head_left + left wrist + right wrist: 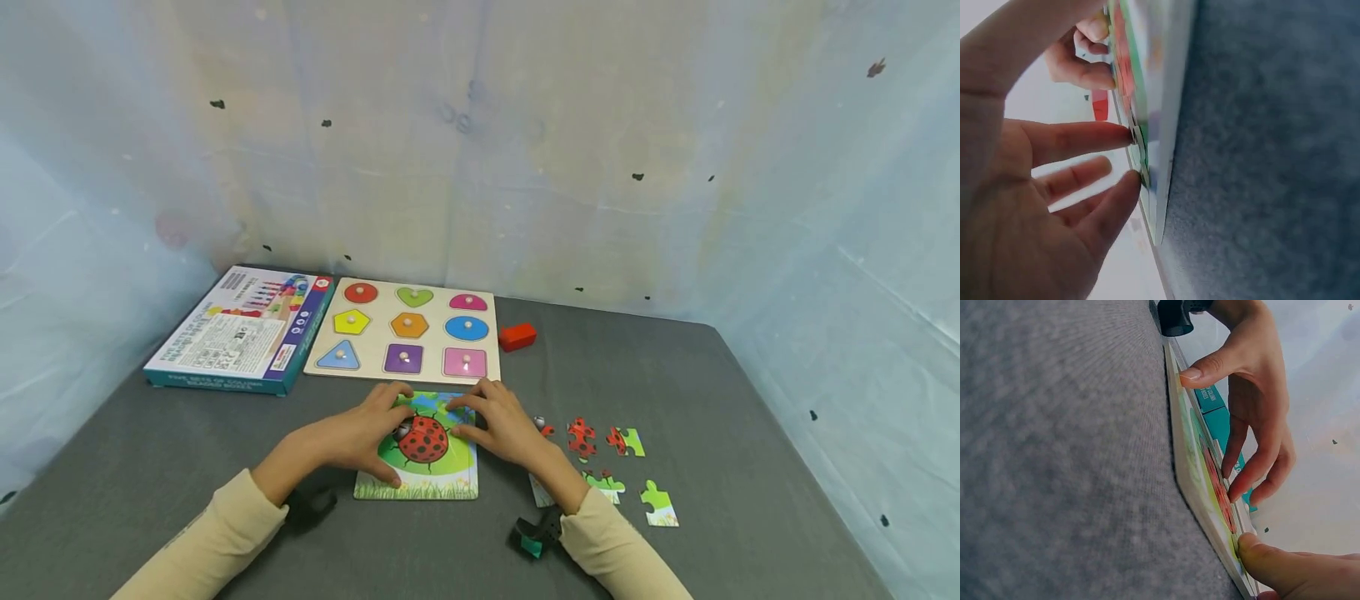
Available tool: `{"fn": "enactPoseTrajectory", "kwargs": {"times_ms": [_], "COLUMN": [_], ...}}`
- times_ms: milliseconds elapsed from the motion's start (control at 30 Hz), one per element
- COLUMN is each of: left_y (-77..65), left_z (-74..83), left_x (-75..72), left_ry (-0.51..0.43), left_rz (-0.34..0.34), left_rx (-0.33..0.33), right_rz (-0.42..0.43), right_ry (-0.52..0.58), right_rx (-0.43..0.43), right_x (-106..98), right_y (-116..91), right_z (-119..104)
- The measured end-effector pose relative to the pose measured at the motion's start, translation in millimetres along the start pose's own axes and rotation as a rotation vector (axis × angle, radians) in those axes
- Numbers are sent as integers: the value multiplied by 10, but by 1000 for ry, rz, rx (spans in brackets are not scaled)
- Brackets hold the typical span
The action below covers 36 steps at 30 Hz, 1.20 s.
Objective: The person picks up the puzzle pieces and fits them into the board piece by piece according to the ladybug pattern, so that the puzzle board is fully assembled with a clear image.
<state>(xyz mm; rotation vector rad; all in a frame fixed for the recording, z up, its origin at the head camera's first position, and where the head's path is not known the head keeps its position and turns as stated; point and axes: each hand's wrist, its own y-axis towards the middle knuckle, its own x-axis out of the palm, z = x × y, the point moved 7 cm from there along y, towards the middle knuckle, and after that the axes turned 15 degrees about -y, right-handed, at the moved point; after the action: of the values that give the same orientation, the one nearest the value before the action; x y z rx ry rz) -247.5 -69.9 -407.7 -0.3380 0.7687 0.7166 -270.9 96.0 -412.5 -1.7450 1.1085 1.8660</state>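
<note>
Ladybug puzzle [422, 442] lies beneath loosely spread hands [356, 437] [504, 422], both touching it.

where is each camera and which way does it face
Head: on the head, facing forward and down at the ladybug puzzle, left hand, right hand and sleeves showing.
Left wrist: on the left wrist, facing across the ladybug puzzle, left hand close, right hand beyond.
Right wrist: on the right wrist, facing oppositely toward the box, right hand partly showing, left hand beyond.
Wrist views share the ladybug puzzle.
</note>
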Motion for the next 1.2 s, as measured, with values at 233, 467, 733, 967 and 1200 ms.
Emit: {"fn": "enactPoseTrajectory", "kwargs": {"times_ms": [233, 467, 733, 967, 1200], "left_y": [-96, -210, -270, -256, -252], "left_z": [-60, -172, -191, -188, -197], "left_x": [-33, -134, -153, -140, -142], "left_ry": [232, 104, -8, 6, 17], "left_rz": [30, 21, -48, -58, -49], "left_rx": [-3, 31, 13, 6, 11], "right_rz": [6, 16, 39, -65, -68], "right_ry": [-1, -9, -6, 45, 78], "right_rx": [-2, -28, -37, -56, 33], "right_x": [24, 24, 7, -24, -270], "right_y": [0, 2, -10, -31, -247], "right_z": [12, -20, -44, -14, 275]}}
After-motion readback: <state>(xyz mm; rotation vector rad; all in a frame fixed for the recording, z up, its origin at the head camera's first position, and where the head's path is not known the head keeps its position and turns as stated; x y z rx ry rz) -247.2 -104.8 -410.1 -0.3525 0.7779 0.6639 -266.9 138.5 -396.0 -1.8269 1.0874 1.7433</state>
